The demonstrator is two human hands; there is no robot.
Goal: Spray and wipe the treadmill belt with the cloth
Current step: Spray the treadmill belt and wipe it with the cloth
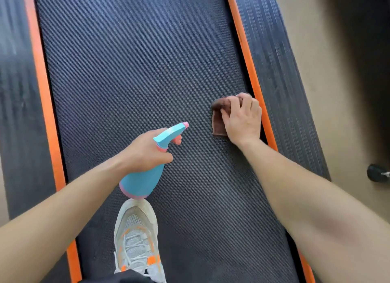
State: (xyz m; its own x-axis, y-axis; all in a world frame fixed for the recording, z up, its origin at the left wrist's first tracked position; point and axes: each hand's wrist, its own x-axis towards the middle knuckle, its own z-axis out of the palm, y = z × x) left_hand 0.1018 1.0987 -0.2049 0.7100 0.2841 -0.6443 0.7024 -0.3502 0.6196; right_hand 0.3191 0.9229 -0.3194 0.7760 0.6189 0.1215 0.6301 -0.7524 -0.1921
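Trouble is most likely at the right edge of the treadmill belt. The brown cloth lies bunched on the belt, just beside the orange strip. The right hand is on top of it, with bent fingers that hold it and press it down. The left hand is closed around the neck of the blue spray bottle. The bottle hangs tilted in the air above the middle of the belt, and its nozzle points forward and a little to the right. I cannot tell if a finger lies on the pink trigger.

Several things can go wrong from here, in my judgement. The cloth is folded small, so each stroke covers only a narrow band. If the strokes do not overlap, dry stripes may be left, mostly along the orange strip, where the hand has little room. The knuckles are close to that edge and may scrape on it in a quick stroke. The nozzle aims roughly toward the area in front of the right hand, so a spray now may wet the hand or the side rail instead of the belt. The person's shoe stands on the belt just below the bottle. Liquid that drips there can make the surface slippery, and the shoe can put dirt on the wiped surface. The belt may also roll under a hard push, and then balance is lost.
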